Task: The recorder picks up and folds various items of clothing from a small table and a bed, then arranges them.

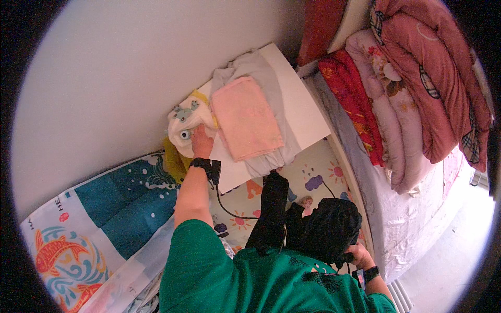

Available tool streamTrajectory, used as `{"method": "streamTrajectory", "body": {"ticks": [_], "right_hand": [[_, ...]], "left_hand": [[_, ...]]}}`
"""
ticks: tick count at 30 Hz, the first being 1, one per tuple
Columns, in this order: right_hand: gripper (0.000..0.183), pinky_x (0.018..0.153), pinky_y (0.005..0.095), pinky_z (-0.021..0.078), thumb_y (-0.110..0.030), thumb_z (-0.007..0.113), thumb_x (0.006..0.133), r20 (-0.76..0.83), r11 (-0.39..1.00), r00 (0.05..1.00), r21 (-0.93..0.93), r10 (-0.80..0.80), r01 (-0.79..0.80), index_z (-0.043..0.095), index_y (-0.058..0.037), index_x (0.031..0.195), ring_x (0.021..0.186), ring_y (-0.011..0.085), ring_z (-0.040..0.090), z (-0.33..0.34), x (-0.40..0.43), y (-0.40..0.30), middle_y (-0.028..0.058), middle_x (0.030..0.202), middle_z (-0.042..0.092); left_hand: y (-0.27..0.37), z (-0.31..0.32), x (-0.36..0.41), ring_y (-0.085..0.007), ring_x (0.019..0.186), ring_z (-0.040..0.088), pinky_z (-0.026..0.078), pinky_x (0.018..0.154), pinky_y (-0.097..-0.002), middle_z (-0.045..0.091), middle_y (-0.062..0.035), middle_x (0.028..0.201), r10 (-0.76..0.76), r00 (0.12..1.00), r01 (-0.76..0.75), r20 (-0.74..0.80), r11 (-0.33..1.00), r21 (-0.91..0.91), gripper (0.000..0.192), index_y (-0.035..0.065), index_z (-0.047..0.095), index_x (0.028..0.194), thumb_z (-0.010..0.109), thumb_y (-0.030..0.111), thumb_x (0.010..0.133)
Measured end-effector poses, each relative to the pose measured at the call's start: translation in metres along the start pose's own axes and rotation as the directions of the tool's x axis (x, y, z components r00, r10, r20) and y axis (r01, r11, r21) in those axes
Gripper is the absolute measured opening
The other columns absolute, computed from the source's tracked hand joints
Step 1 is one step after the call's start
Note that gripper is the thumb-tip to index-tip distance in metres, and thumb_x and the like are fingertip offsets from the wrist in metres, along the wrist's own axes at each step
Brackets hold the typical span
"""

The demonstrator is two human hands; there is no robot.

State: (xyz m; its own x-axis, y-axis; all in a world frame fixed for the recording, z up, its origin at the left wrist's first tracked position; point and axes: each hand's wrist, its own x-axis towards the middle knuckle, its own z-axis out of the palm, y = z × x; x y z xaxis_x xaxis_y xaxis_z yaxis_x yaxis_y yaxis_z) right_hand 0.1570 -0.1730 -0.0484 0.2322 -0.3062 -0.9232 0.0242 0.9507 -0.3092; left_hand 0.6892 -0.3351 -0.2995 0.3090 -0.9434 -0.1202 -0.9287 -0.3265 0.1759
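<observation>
My left hand point(202, 143) reaches onto a white hooded cloth point(180, 131) with eye patches and yellow edging, at the wall side of a white board-like surface. Its fingers touch the fabric beside one round eye, and whether they pinch it is unclear. Right of that hand lies a folded pink cloth point(248, 117) on top of a grey cloth point(280, 105). Low on the right, my right hand point(361, 256) is closed on the lower edge of a bunched black cloth item point(332, 229), which hides part of the fingers.
At right, a bed point(403, 223) bears folded quilts point(422, 82) and a red folded textile point(350, 105). A patterned mat point(317, 168) covers the floor between. Left, a blue and white printed cover point(129, 203) runs along the wall point(117, 78). A black cable point(231, 213) hangs from my left wrist.
</observation>
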Motion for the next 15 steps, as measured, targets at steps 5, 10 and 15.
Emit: {"method": "streamTrajectory", "body": {"ticks": [5, 10, 15], "right_hand": [[0.018, 0.057, 0.0311, 0.0472, -0.003, 0.056, 0.063, -0.039, 0.986, 0.999, -0.163, 0.032, -0.038, 0.058, 0.0003, 0.08, 0.066, 0.0215, 0.058, -0.001, -0.003, -0.005, 0.0096, 0.078, 0.059], [0.022, 0.069, 0.0351, 0.0447, -0.002, 0.059, 0.058, 0.43, 0.428, 0.769, -0.65, -0.474, 0.628, 0.059, -0.0055, 0.08, 0.076, 0.0286, 0.057, -0.047, 0.016, 0.037, 0.0105, 0.079, 0.06], [0.028, 0.082, 0.0379, 0.0377, 0.001, 0.06, 0.051, 0.394, 0.493, 0.828, -0.669, -0.4, 0.557, 0.059, -0.008, 0.077, 0.09, 0.0316, 0.051, -0.055, 0.018, 0.048, 0.0095, 0.086, 0.058]], "left_hand": [[0.03, -0.012, 0.004, -0.0353, 0.099, 0.041, 0.032, 0.086, -0.0423, 0.044, -0.0179, 0.105, -0.031, 0.998, 0.034, 0.05, 0.998, -0.061, 0.051, -0.0004, 0.039, 0.106, 0.061, 0.013, 0.062], [0.017, -0.001, 0.015, -0.0346, 0.097, 0.043, 0.033, 0.084, -0.0426, 0.046, -0.0184, 0.101, -0.038, 0.999, 0.038, 0.009, 0.999, 0.017, 0.042, -0.0001, 0.041, 0.101, 0.058, 0.012, 0.065], [0.01, 0.0, 0.027, -0.036, 0.085, 0.049, 0.04, 0.075, -0.0409, 0.051, -0.0205, 0.089, -0.107, 0.994, 0.101, -0.017, 0.967, -0.232, 0.034, -0.0019, 0.044, 0.093, 0.058, 0.012, 0.066]]}}
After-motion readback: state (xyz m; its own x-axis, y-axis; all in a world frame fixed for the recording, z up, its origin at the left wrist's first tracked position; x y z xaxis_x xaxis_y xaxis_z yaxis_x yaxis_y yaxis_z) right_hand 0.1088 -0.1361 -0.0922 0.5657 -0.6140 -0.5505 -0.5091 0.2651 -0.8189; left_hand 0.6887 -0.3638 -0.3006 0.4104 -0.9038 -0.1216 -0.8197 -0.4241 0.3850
